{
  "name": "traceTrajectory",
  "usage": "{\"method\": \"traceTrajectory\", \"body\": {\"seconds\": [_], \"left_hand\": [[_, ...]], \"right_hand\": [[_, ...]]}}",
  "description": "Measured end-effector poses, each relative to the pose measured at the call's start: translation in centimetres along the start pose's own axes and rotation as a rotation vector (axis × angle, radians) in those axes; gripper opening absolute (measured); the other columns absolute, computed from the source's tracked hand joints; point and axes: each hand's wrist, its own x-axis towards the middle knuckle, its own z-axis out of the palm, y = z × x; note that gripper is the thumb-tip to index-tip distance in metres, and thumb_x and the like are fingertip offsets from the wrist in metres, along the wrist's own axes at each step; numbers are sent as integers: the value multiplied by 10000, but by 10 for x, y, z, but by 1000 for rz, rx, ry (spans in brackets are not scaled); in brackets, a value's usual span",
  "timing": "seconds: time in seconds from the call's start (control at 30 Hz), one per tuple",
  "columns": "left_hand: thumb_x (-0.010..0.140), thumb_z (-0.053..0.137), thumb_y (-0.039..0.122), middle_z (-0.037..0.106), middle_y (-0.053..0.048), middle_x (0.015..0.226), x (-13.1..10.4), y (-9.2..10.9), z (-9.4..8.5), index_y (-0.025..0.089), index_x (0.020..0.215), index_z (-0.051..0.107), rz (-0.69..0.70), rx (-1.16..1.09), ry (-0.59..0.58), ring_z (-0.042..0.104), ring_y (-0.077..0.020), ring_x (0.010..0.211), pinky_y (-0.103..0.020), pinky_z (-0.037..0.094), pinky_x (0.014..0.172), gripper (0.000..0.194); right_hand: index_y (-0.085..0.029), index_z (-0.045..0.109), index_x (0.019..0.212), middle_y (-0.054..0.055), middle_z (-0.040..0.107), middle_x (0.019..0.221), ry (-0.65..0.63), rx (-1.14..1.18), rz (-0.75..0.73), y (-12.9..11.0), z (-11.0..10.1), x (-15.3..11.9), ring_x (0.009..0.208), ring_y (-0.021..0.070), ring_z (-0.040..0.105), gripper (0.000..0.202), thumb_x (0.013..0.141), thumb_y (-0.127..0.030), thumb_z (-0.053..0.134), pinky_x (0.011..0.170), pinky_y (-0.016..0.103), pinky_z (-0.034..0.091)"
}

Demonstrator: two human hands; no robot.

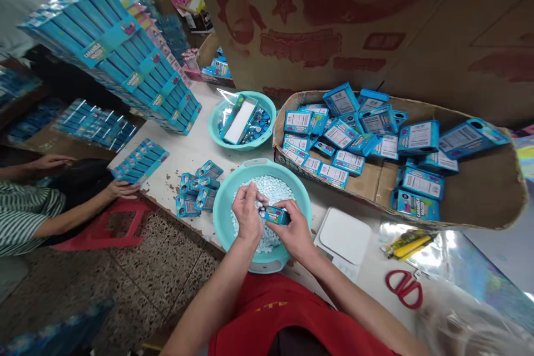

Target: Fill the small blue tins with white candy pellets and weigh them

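Observation:
My right hand grips a small blue candy box, printed "Caramelo Macizo", and tilts it so one end faces my left hand. My left hand is closed with its fingers curled at that end of the box; small white candies show at its fingertips. Both hands are over a turquoise basin that holds a heap of the same pale candies. Left of the basin, several blue boxes stand or lie in a cluster on the table.
A long cardboard tray of blue boxes lies behind right. A white scale and red scissors are to the right. Behind stands another turquoise bowl. Stacked display packs rise at left, where another person's hand touches a pack.

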Motion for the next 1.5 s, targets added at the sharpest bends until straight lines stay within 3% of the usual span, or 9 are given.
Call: {"method": "traceTrajectory", "body": {"seconds": [0.37, 0.73, 0.87, 0.97, 1.03, 1.1, 1.2, 1.33, 1.5], "left_hand": [[812, 572, 404, 482, 46, 493, -7, 20, 9, 179, 640, 480, 85, -31, -51, 512, -98, 488, -230, 431, 552, 298], [702, 680, 387, 442, 66, 513, 8, 27, 0, 173, 695, 495, -38, -137, 22, 418, -55, 436, -170, 327, 451, 283], [758, 566, 465, 512, 23, 577, 20, 5, -34, 196, 713, 518, -13, 272, -27, 505, -117, 538, -222, 401, 527, 277], [746, 567, 405, 653, -87, 929, 21, -17, -69, 210, 826, 611, 6, 998, -326, 571, -259, 971, -380, 449, 810, 215], [746, 570, 355, 540, -126, 1276, 17, -31, -86, 223, 1049, 615, 6, 1430, -521, 407, -334, 1232, -480, 353, 958, 333], [795, 513, 377, 356, -141, 1447, 12, -42, -94, 225, 1262, 501, -11, 1689, -615, 296, -365, 1310, -530, 299, 990, 491], [848, 394, 479, 358, -188, 1420, 5, -50, -88, 191, 1349, 400, -30, 1851, -666, 337, -383, 1267, -542, 333, 944, 578], [796, 384, 615, 439, -202, 1317, -6, -52, -73, 169, 1291, 443, -86, 1872, -712, 371, -395, 1218, -534, 364, 905, 670], [753, 436, 608, 402, -196, 1345, -20, -61, -68, 186, 1307, 414, -116, 1905, -735, 343, -421, 1233, -559, 343, 911, 697]], "right_hand": [[-232, 613, 886, 27, 588, 950, 68, 136, 10, 2, -7, 0, 964, 223, 549, 277, 651, -310, 739, 884, 370, 413], [-222, 551, 920, -9, 602, 825, -28, 474, 215, 19, -12, -7, 754, 178, 588, 439, 592, -390, 790, 693, 301, 491], [-229, 551, 926, 12, 617, 858, -25, 471, 193, 9, -28, -16, 773, 197, 613, 432, 612, -423, 776, 677, 319, 517], [-238, 578, 934, 48, 626, 967, 75, 358, 119, 3, -65, -34, 840, 221, 627, 397, 634, -416, 767, 697, 334, 532], [-248, 574, 952, 56, 627, 989, 194, 258, 93, 6, -94, -50, 859, 222, 627, 369, 664, -395, 753, 708, 337, 534], [-249, 554, 968, 54, 625, 973, 331, 163, 101, 18, -117, -65, 853, 214, 623, 356, 692, -384, 735, 717, 340, 531], [-227, 535, 971, 50, 603, 950, 492, 46, 131, 52, -132, -81, 846, 207, 606, 371, 699, -392, 726, 749, 358, 517], [-207, 508, 986, 67, 585, 977, 539, -64, 109, 93, -131, -84, 907, 225, 587, 373, 733, -420, 680, 807, 414, 494], [-204, 460, 1164, 147, 494, 1219, 600, -371, -129, 68, -132, -74, 1161, 305, 461, 545, 708, -341, 723, 957, 546, 378]]}}
